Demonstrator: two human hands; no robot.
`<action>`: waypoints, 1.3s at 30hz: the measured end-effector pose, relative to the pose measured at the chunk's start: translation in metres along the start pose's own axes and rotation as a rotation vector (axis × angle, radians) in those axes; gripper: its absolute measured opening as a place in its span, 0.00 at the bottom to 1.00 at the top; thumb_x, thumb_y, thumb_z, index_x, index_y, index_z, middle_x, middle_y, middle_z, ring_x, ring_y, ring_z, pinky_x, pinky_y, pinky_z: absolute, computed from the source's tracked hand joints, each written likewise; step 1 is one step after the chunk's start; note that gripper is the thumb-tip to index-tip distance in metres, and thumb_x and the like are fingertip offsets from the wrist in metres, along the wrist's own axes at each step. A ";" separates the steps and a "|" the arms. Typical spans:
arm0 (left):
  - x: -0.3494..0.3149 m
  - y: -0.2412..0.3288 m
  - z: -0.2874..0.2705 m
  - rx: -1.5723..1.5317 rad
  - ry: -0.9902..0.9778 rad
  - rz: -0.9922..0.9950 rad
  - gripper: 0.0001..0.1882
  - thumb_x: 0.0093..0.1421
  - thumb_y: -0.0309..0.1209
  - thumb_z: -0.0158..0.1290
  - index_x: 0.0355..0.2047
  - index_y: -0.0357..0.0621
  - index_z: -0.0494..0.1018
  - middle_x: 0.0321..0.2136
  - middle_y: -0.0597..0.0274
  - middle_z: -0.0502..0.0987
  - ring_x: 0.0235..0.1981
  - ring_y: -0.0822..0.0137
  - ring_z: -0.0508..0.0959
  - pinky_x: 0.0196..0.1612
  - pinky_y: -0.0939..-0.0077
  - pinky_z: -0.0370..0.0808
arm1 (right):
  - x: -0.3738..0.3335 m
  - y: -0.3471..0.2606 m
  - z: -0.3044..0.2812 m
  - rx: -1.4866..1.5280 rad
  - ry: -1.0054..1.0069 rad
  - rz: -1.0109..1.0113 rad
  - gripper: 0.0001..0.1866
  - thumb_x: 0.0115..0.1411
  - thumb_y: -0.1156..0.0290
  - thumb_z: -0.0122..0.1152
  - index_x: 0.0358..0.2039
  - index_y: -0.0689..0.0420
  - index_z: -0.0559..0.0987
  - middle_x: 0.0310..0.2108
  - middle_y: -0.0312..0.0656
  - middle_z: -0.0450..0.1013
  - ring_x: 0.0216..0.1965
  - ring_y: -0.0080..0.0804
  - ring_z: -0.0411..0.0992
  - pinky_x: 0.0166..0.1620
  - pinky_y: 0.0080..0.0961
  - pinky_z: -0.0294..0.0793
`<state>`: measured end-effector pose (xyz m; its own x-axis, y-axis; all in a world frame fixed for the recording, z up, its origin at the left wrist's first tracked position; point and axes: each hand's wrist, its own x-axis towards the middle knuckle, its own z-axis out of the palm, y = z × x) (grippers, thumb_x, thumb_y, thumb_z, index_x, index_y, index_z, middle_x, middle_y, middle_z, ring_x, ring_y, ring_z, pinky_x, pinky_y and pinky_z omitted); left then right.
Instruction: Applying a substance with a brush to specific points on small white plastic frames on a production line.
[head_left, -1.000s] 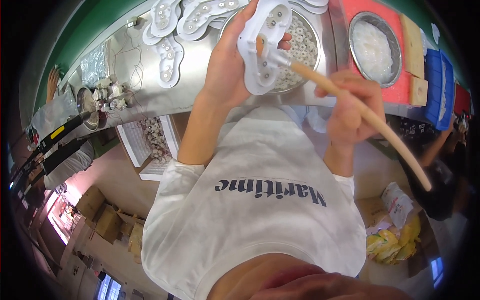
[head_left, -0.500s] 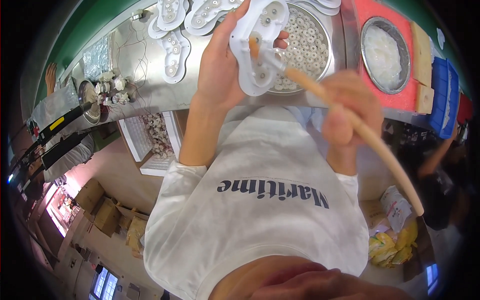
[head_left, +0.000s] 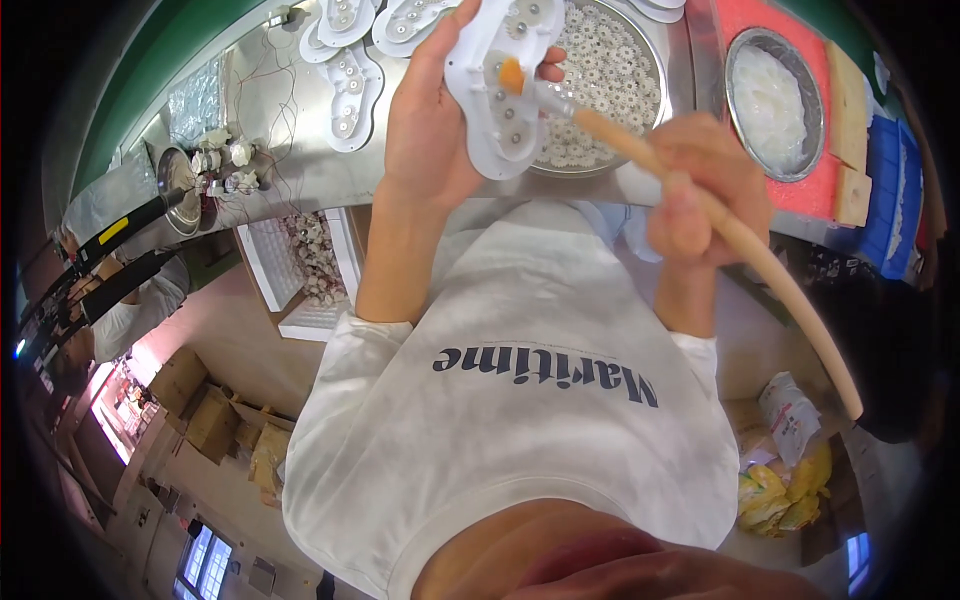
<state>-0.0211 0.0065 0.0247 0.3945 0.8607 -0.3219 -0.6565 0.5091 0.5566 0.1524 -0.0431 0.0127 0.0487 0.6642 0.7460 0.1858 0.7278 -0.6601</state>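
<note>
My left hand [head_left: 428, 135] grips a white plastic housing [head_left: 490, 135] by its edges, its recessed inside facing up. Several small gears with metal pins sit in that recess. My right hand [head_left: 708, 185] is closed round the long wooden handle of a brush [head_left: 625, 145]. The brush's orange bristle tip [head_left: 512, 76] meets the inside of the housing near a middle gear. Below and right of the housing stands a round metal pan [head_left: 648, 80], partly covered by it, full of small white gears [head_left: 602, 85].
More white housings with gears [head_left: 352, 95] lie at the back left. Small motors with wires [head_left: 225, 168] rest farther left. On the right, a metal bowl [head_left: 735, 130] of whitish grease [head_left: 768, 105] stands on a red mat [head_left: 700, 15], beside wooden blocks [head_left: 846, 110] and a blue bin [head_left: 885, 190].
The housing in my left hand has shifted slightly left and up. My right hand and the brush have moved a little, and the bristle tip now touches higher up in the recess.
</note>
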 end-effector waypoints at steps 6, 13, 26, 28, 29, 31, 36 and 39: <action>0.003 0.004 0.011 0.148 0.063 0.066 0.27 0.68 0.42 0.28 0.64 0.46 0.50 0.48 0.51 0.72 0.42 0.57 0.76 0.46 0.63 0.74 | 0.002 0.008 0.000 0.079 0.050 0.001 0.05 0.50 0.80 0.57 0.29 0.66 0.72 0.19 0.46 0.71 0.18 0.36 0.70 0.20 0.26 0.69; 0.004 0.009 0.000 0.091 -0.001 0.051 0.27 0.68 0.43 0.28 0.64 0.45 0.51 0.45 0.47 0.73 0.40 0.57 0.77 0.42 0.64 0.76 | 0.002 0.001 0.009 0.041 -0.011 -0.048 0.04 0.49 0.81 0.57 0.26 0.66 0.73 0.16 0.45 0.69 0.16 0.35 0.68 0.19 0.25 0.67; 0.007 0.008 -0.018 -0.310 -0.222 -0.206 0.26 0.68 0.43 0.28 0.60 0.40 0.56 0.42 0.46 0.75 0.40 0.57 0.78 0.42 0.63 0.77 | 0.017 0.009 -0.003 0.150 -0.087 -0.058 0.05 0.49 0.79 0.57 0.27 0.67 0.73 0.19 0.46 0.70 0.17 0.33 0.67 0.20 0.25 0.66; 0.030 0.005 -0.033 -0.167 -0.494 -0.047 0.26 0.68 0.42 0.29 0.60 0.39 0.55 0.44 0.47 0.73 0.42 0.57 0.77 0.44 0.63 0.76 | 0.015 0.008 -0.003 0.159 -0.122 -0.032 0.05 0.49 0.79 0.57 0.26 0.67 0.73 0.19 0.46 0.71 0.18 0.33 0.67 0.20 0.25 0.66; 0.035 0.003 -0.037 -0.017 -0.763 0.116 0.26 0.68 0.42 0.29 0.61 0.39 0.55 0.47 0.47 0.72 0.45 0.58 0.76 0.47 0.63 0.75 | 0.013 0.007 -0.003 0.166 -0.158 -0.009 0.04 0.48 0.79 0.57 0.26 0.67 0.73 0.20 0.46 0.71 0.18 0.33 0.67 0.21 0.25 0.66; 0.015 0.011 -0.018 -0.160 -0.469 -0.036 0.26 0.68 0.41 0.29 0.61 0.39 0.54 0.50 0.48 0.70 0.48 0.59 0.74 0.49 0.64 0.73 | 0.013 0.003 -0.008 0.231 -0.177 0.087 0.04 0.48 0.79 0.57 0.25 0.66 0.72 0.19 0.46 0.70 0.18 0.32 0.67 0.21 0.24 0.66; 0.006 0.021 0.016 0.194 0.007 -0.167 0.26 0.69 0.40 0.28 0.63 0.39 0.52 0.57 0.52 0.65 0.55 0.60 0.69 0.56 0.65 0.68 | 0.016 0.005 -0.015 0.409 -0.262 0.201 0.04 0.47 0.80 0.56 0.24 0.66 0.71 0.19 0.46 0.69 0.19 0.32 0.67 0.22 0.24 0.65; 0.006 0.024 0.017 0.189 -0.048 -0.226 0.26 0.69 0.40 0.28 0.62 0.39 0.53 0.56 0.52 0.66 0.54 0.59 0.70 0.56 0.65 0.69 | 0.016 0.008 -0.015 0.483 -0.249 0.179 0.04 0.48 0.80 0.55 0.25 0.66 0.71 0.20 0.47 0.69 0.20 0.32 0.66 0.23 0.25 0.65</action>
<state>-0.0234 0.0238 0.0492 0.5495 0.7224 -0.4197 -0.4196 0.6731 0.6090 0.1694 -0.0288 0.0206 -0.2052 0.7620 0.6142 -0.2763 0.5569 -0.7832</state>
